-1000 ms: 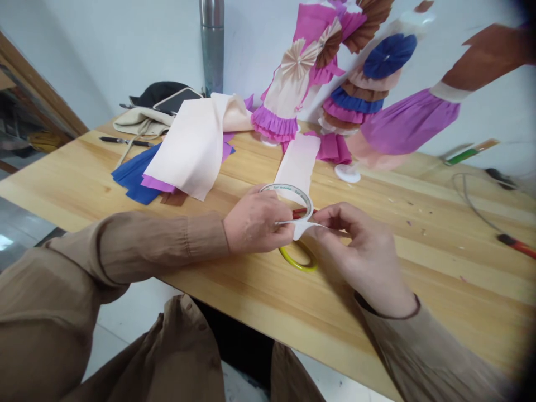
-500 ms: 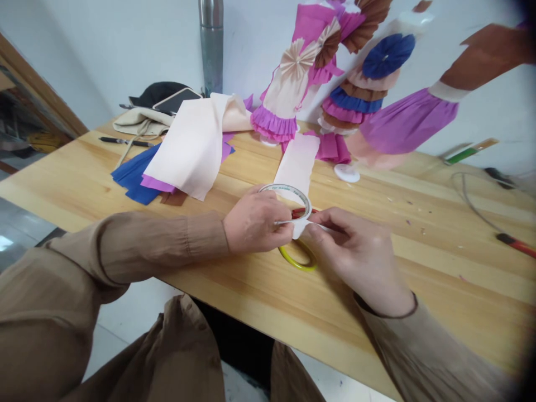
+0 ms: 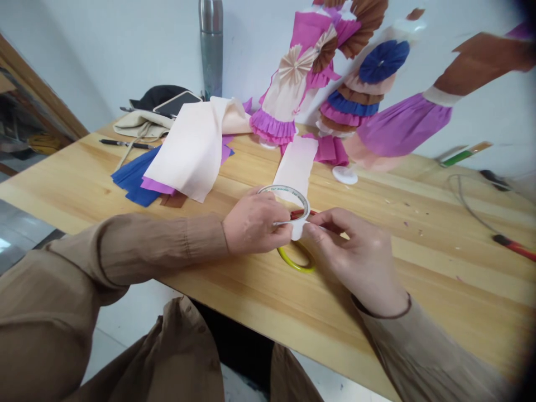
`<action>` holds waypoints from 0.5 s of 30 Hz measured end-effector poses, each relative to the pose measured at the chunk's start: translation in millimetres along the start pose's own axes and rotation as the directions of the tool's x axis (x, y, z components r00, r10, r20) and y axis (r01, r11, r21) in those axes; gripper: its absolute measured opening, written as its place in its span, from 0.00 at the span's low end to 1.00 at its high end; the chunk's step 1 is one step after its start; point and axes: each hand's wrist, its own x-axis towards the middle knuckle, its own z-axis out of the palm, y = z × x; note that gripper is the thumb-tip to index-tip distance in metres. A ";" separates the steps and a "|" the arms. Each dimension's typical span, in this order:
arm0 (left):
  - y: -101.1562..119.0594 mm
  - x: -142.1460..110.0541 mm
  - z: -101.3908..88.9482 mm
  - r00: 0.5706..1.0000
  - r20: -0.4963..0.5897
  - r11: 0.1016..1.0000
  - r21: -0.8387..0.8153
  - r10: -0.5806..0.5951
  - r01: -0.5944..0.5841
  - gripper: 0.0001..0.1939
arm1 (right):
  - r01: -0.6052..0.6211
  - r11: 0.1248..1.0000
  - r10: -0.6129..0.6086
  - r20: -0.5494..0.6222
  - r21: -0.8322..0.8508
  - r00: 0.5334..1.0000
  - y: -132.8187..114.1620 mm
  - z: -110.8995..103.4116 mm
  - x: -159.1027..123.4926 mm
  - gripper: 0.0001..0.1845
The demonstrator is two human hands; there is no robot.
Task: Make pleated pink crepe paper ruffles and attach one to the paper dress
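My left hand (image 3: 259, 220) is closed around a roll of tape (image 3: 305, 207) with printing on its inner ring. From between the hands hangs a small white strip (image 3: 297, 230), which looks like tape or thin paper. Thumb and forefinger of my right hand (image 3: 352, 251) pinch its right end. Below the hands, scissors with a yellow and red handle (image 3: 293, 265) lie on the table, partly covered by the roll and fingers. Just beyond the roll is a pale pink strip of crepe paper (image 3: 296, 162).
Pale, purple and blue paper sheets (image 3: 188, 151) lie left on the wooden table (image 3: 234, 301). Behind stand paper-dressed figures (image 3: 288, 89) and a metal bottle (image 3: 211, 50). A cable with a red-black handle (image 3: 513, 245) lies at right, near a brush (image 3: 467, 153).
The view has shifted slightly. Both hands keep nearly the same pose, with the roll and the white strip still held between them.
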 end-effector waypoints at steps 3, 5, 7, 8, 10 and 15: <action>-0.6 -0.3 1.0 1.000 -0.019 1.000 -0.011 0.002 -0.002 0.15 | -0.005 1.000 0.005 0.008 -0.011 1.000 -2.0 -1.8 1.0 0.04; -0.7 -0.4 1.4 1.000 -0.024 1.000 -0.026 -0.002 0.001 0.16 | -0.007 1.000 0.007 0.023 -0.010 1.000 -1.6 -2.7 0.8 0.05; -0.4 -0.3 1.3 1.000 -0.023 0.999 -0.038 -0.012 0.011 0.15 | -0.008 1.000 0.008 0.036 -0.002 0.999 -0.4 -3.2 0.5 0.07; -0.2 -0.2 1.0 1.000 -0.025 0.999 -0.040 -0.017 0.016 0.15 | -0.007 1.000 0.007 0.041 0.001 0.999 0.2 -3.3 0.4 0.07; 0.0 0.0 0.4 0.999 -0.025 0.999 -0.037 -0.024 0.024 0.15 | 0.003 1.000 -0.003 0.046 -0.010 0.999 0.7 -3.3 0.6 0.07; -0.4 1.0 0.8 1.000 -0.012 0.999 -0.029 -0.022 0.022 0.15 | 0.080 0.996 -0.079 0.019 -0.047 0.997 -1.7 -3.6 1.5 0.06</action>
